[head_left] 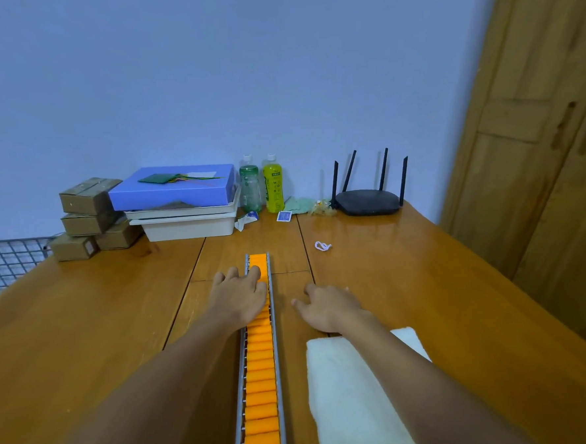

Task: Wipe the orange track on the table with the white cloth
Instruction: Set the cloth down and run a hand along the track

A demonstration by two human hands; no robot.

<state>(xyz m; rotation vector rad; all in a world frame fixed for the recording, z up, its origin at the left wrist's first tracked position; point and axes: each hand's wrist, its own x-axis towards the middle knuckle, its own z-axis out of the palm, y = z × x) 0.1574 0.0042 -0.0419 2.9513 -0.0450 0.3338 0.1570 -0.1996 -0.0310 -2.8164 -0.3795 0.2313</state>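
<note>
White cloth [347, 407] partly under forearm [395, 352]

A wooden table [408, 283] is set against a pale blue wall [207, 72]. At its far left, brown cardboard boxes [88, 213] are stacked, and just beside them a blue box [173, 191] is laid on two nested white trays [189, 224]. A green bottle [250, 186] and a yellow bottle [273, 187] are stood upright side by side next to the trays. A crumpled wrapper [247, 219], a blue sachet [284, 216] and a green rag [301, 205] are scattered near the bottles. A black router [367, 201] with four raised antennas is placed further right. A small white loop [322, 246] is left apart on the tabletop. A wire grid [2, 267] is seen at the left edge, wooden doors [537, 138] at the right.
</note>
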